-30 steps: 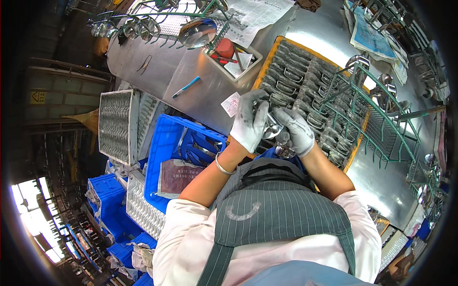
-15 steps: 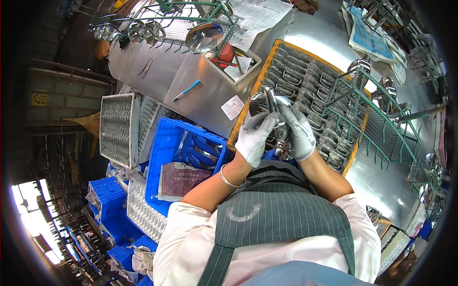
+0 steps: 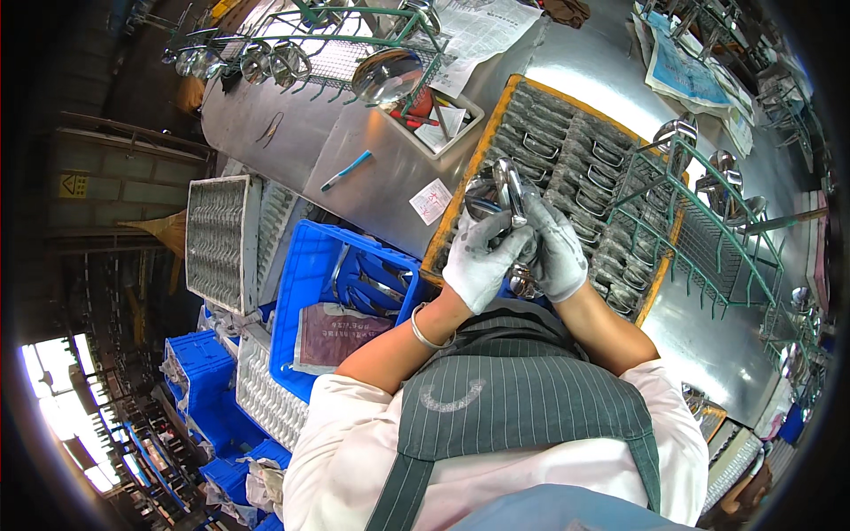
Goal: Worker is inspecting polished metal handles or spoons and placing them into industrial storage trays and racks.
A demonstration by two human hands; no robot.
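Partly hidden by gloved hands [image 3: 518,257], shiny metal piece [image 3: 506,188], shape unclear

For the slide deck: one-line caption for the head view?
Both gloved hands, left hand and right hand, hold shiny metal ladles over a tray of metal parts on a steel table.

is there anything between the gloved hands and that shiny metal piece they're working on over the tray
Nothing visible. Both the left hand and the right hand are already on the shiny metal piece, fingers closed around its lower end, holding it up above the orange-rimmed tray of metal parts. The green wire rack stands off to the right.
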